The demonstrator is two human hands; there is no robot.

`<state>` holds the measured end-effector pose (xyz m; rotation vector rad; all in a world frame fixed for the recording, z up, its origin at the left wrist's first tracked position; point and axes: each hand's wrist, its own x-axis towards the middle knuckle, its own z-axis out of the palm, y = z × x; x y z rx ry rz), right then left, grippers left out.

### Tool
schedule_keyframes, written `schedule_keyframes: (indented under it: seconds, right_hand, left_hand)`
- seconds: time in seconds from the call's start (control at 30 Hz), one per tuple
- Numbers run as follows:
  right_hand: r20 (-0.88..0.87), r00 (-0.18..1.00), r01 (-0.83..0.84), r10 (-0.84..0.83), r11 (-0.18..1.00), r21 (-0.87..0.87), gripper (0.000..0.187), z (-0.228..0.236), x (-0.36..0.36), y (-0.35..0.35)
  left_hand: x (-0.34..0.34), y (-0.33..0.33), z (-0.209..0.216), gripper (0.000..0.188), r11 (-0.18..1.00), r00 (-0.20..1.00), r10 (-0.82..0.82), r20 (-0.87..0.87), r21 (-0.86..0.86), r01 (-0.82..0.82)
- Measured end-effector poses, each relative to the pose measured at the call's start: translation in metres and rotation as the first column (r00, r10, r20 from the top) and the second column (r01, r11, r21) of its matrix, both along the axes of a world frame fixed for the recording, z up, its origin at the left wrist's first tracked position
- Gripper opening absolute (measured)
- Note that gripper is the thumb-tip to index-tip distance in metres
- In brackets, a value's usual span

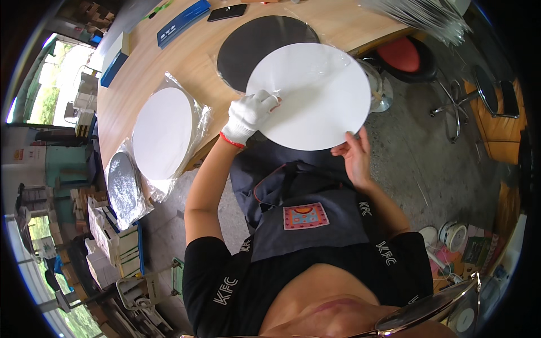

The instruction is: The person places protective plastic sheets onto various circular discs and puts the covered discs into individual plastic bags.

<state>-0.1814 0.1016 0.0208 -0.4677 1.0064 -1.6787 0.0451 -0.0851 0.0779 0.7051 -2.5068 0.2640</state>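
Observation:
A large white round disc (315,96) lies tilted in front of me, overlapping a black round disc (259,48) on the table. My right hand (356,155), bare, grips the white disc at its near right rim. My left hand (248,112) wears a white glove with a red cuff. Its fingers are curled against the left part of the white disc's face; whatever they might hold is hidden. Light glints off the upper part of the disc. Clear film shows around the black disc's edge.
White discs in clear wrap (163,132) lie on the table's left, beside a smaller silvery wrapped oval (124,186). Farther back are a blue box (183,23), a phone (227,12) and a stack of clear bags (420,17). A red-and-black stool (400,56) stands right.

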Motion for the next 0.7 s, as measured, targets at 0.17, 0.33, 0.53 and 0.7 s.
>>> schedule_keyframes:
  seconds: [0.17,0.33,0.53,0.7]
  right_hand:
    - [-0.114,0.992,-0.048,0.048,0.999,-0.001,0.026,0.007,0.002,-0.001]
    - [-0.053,0.97,-0.235,0.239,0.969,0.076,0.031,-0.007,0.015,-0.03]
    - [0.062,0.956,-0.29,0.286,0.955,0.063,0.033,-0.003,0.028,-0.056]
    - [-0.218,0.747,-0.587,0.628,0.777,0.226,0.038,0.013,0.029,-0.11]
  left_hand:
    - [0.0,0.009,0.004,0.01,1.0,1.0,-0.022,-0.01,0.001,0.022]
    - [-0.007,0.012,-0.008,0.01,0.997,0.999,-0.053,-0.011,0.061,0.054]
    - [-0.008,0.022,-0.003,0.016,0.99,0.998,-0.063,-0.022,0.123,0.065]
    - [-0.012,0.024,-0.003,0.015,0.985,0.997,-0.07,-0.042,0.155,0.076]
